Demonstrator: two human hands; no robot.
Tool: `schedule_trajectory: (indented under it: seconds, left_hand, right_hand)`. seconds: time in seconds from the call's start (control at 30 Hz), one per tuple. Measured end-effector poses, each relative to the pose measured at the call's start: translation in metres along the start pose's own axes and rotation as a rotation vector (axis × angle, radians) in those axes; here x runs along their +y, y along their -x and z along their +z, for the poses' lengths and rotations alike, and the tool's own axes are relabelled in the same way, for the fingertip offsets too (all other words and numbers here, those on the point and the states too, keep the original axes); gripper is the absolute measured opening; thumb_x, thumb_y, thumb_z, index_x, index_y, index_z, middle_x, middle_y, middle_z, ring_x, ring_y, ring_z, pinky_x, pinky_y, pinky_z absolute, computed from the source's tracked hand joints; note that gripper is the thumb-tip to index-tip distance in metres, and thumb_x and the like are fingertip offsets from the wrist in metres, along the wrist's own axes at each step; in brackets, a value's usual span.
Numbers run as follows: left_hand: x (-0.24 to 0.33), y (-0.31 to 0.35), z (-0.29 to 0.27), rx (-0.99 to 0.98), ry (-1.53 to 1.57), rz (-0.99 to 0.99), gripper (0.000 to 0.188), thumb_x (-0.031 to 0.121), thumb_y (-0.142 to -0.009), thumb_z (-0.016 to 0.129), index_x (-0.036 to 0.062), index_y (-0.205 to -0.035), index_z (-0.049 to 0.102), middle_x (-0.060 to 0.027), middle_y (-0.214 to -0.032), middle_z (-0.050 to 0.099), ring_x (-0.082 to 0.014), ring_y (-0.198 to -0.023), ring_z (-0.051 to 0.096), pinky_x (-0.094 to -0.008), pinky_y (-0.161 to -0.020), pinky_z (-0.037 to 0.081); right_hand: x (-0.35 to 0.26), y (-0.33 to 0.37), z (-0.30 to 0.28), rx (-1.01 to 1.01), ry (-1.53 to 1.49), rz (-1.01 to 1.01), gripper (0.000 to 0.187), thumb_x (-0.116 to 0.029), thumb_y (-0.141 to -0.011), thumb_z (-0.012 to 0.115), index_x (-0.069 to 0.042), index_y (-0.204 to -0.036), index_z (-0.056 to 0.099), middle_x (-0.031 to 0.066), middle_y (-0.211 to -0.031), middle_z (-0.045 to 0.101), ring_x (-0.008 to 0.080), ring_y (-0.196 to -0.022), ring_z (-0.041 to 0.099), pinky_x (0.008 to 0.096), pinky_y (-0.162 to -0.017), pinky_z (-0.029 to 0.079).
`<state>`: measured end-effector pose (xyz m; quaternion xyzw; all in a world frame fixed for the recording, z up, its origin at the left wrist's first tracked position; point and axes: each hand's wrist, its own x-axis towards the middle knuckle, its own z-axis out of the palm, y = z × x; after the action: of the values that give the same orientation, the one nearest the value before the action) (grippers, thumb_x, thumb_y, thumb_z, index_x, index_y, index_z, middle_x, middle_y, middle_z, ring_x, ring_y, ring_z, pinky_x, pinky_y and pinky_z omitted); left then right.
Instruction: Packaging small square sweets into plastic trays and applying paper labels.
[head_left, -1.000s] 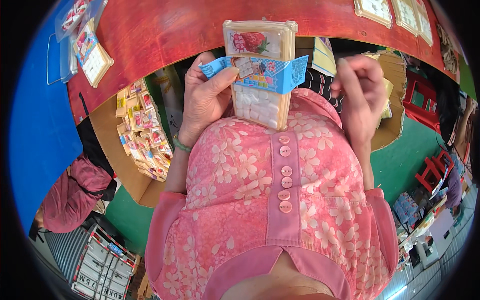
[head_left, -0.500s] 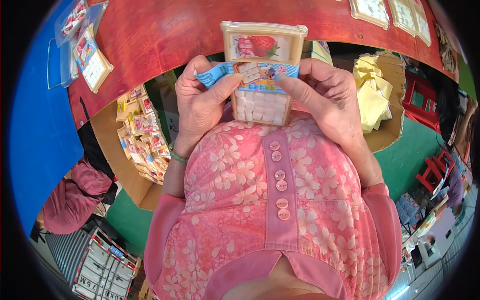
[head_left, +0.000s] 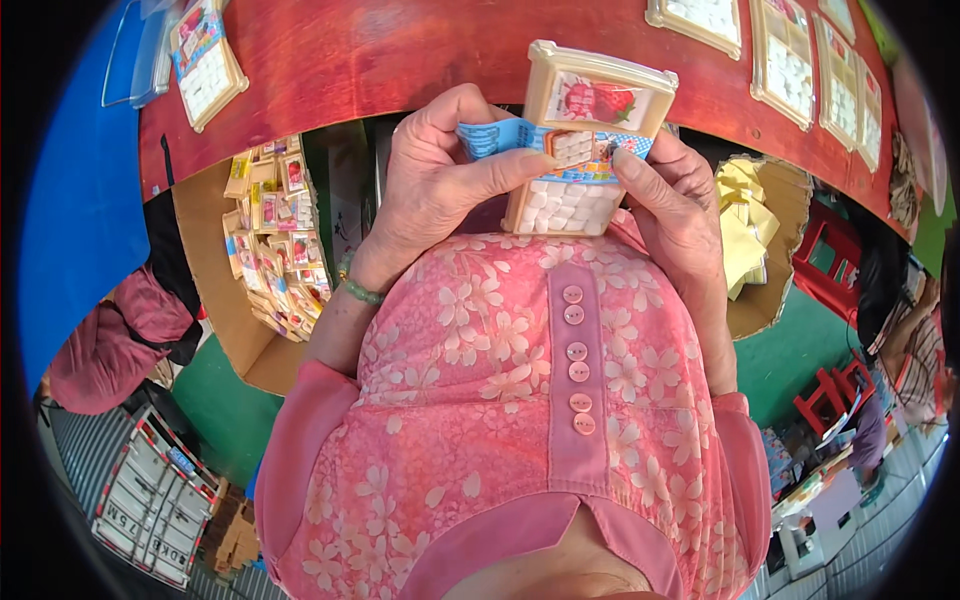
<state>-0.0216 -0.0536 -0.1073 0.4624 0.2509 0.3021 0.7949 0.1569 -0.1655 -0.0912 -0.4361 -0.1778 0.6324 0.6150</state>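
Between my hands, above my lap at the table's near edge, is a flat beige plastic case (head_left: 568,208). Small white blocks fill one end, and a strawberry picture shows at the other. A blue printed paper band (head_left: 576,152) crosses its middle, with the band's loose end sticking out past the left side. My left hand (head_left: 440,180) is closed, its thumb pressing the band onto the case front. Gripping the opposite edge, my right hand (head_left: 672,190) has its thumb on the band's right part. The fingers behind the case are mostly hidden.
Similar cases (head_left: 783,70) lie along the red table (head_left: 400,55) at right, another case (head_left: 210,75) at left. A cardboard box (head_left: 215,290) of small packed cases stands below left. Yellow papers (head_left: 742,220) fill a carton at right, near red stools (head_left: 828,260).
My hands and the case have shifted right in view, and the case is tilted more. The left thumb has slid across the band. The surroundings shifted as my head moved.
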Motion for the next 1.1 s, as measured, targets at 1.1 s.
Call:
schedule_trajectory:
  seconds: [1.1]
  left_hand:
    - [0.018, -0.047, 0.004, -0.852, -0.369, 0.145, 0.018, 0.010, -0.068, 0.077, 0.0009, -0.073, 0.063, -0.0100, -0.074, 0.063, -0.0218, -0.068, 0.062, -0.0300, -0.060, 0.047]
  right_hand:
    - [-0.011, 0.000, -0.009, -0.604, 0.596, -0.426, 0.018, -0.017, -0.082, 0.066, 0.001, -0.087, 0.066, 0.0094, -0.085, 0.065, 0.0238, -0.078, 0.058, 0.0350, -0.072, 0.045]
